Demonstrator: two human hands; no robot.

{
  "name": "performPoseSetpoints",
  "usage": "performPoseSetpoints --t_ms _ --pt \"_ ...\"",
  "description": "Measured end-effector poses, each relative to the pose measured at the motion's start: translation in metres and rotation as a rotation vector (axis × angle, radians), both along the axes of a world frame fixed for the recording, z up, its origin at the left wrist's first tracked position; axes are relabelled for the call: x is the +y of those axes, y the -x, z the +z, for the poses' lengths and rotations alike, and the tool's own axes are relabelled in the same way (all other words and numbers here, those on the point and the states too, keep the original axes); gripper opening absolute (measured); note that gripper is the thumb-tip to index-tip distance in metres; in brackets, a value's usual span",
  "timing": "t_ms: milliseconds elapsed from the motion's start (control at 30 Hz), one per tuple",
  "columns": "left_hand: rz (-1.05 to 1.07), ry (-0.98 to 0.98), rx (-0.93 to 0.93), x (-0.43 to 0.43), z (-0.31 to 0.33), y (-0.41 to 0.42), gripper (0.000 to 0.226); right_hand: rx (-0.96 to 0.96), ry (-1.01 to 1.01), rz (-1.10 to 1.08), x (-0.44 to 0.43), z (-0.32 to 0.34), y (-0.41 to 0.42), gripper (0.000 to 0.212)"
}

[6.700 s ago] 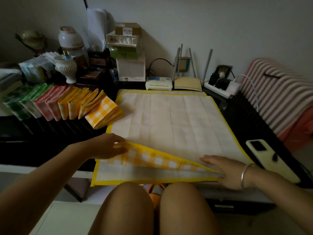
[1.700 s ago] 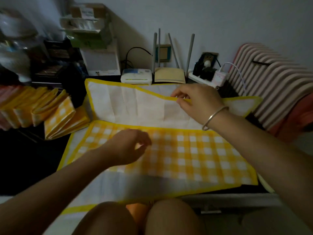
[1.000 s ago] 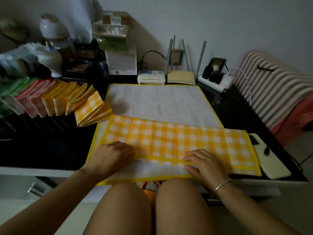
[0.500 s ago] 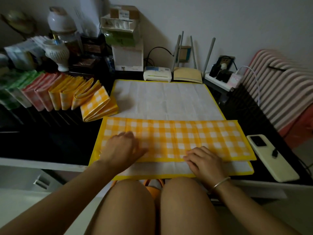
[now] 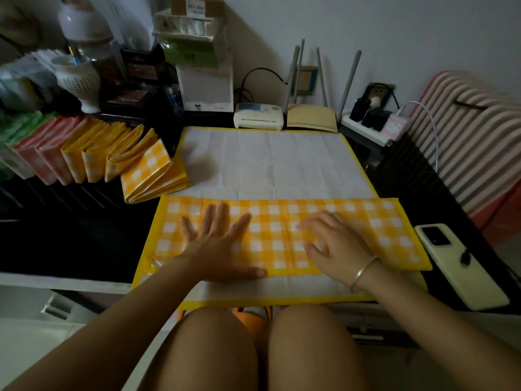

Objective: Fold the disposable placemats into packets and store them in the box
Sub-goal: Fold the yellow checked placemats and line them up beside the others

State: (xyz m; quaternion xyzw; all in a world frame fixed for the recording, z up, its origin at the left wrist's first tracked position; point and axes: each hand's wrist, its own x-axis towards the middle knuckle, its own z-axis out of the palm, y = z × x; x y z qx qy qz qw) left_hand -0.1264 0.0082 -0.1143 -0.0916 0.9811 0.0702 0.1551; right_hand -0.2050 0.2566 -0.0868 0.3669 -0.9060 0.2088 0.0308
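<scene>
The left hand's fingers (image 5: 222, 215) are spread wide and straight, and the palm of the left hand (image 5: 217, 244) lies flat on the checked band. Half a second ago that hand sat lower, its fingers closer together at the band's near edge. The right hand's fingers (image 5: 313, 222) are slightly bent and loosely apart, with the tips pressing the same band. The right hand (image 5: 335, 249) has slid up from the near hem onto the checks, and a thin metal bangle (image 5: 363, 272) circles its wrist.

Under both palms lies the placemat (image 5: 276, 235), a thin glossy sheet in yellow-and-white gingham with a plain yellow hem. Its near part is folded over into a long flat strip. From the strip toward twelve o'clock stretches its white underside (image 5: 267, 162), matte and marked by a grid of old creases.

At ten o'clock, a row of folded packets (image 5: 146, 176) leans domino-fashion on the dark worktop (image 5: 70, 235), in yellow, then pink, then green. At three o'clock a pale slab phone (image 5: 456, 263) lies beside the strip's end. At twelve o'clock stand a white modem (image 5: 258, 117) and a cream router (image 5: 311, 119) with grey antennas.
</scene>
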Motion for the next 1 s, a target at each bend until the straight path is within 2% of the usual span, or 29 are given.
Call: performPoseSetpoints --t_ms 67,100,133,200,367,433,467,533,600,633,700,833,933,1000 --pt "-0.004 -0.003 0.011 0.001 0.0 -0.001 0.131 -0.003 -0.235 -0.091 -0.01 0.0 0.008 0.077" --pt "-0.004 -0.007 0.018 0.0 0.0 -0.002 0.132 -0.041 -0.372 -0.138 -0.012 -0.004 0.009 0.083" --pt "0.001 -0.014 0.03 0.0 0.0 -0.004 0.132 -0.07 -0.471 -0.168 -0.013 -0.012 0.01 0.085" --pt "-0.009 -0.013 0.046 0.0 0.001 -0.005 0.128 -0.093 -0.545 -0.186 -0.011 -0.027 0.009 0.083" --pt "-0.042 0.008 0.044 -0.001 0.006 -0.005 0.128 -0.089 -0.559 -0.197 -0.01 -0.032 0.009 0.077" --pt "-0.119 0.083 0.184 0.001 0.01 -0.006 0.129 -0.08 -0.54 -0.201 -0.01 -0.032 0.008 0.08" --pt "-0.207 0.092 0.276 0.004 0.015 -0.007 0.123 -0.075 -0.532 -0.202 -0.011 -0.033 0.007 0.081" --pt "-0.434 0.017 0.427 0.009 0.021 -0.01 0.087 -0.063 -0.527 -0.205 -0.01 -0.034 0.007 0.081" --pt "-0.628 -0.036 0.49 0.014 0.024 -0.014 0.048 -0.051 -0.527 -0.212 -0.01 -0.033 0.007 0.08" --pt "-0.679 -0.031 0.501 0.015 0.025 -0.015 0.038 -0.048 -0.532 -0.214 -0.01 -0.033 0.007 0.078" --pt "-0.737 0.004 0.524 0.015 0.026 -0.017 0.03 -0.052 -0.539 -0.213 -0.01 -0.033 0.008 0.072" --pt "-0.814 0.073 0.574 0.016 0.028 -0.02 0.016 -0.058 -0.521 -0.215 -0.01 -0.032 0.007 0.073" --pt "-0.829 0.153 0.593 0.019 0.028 -0.02 0.012 -0.064 -0.482 -0.225 -0.011 -0.031 0.007 0.08" --pt "-0.83 0.168 0.603 0.02 0.026 -0.019 0.009 -0.097 -0.384 -0.202 -0.009 -0.03 0.009 0.085"
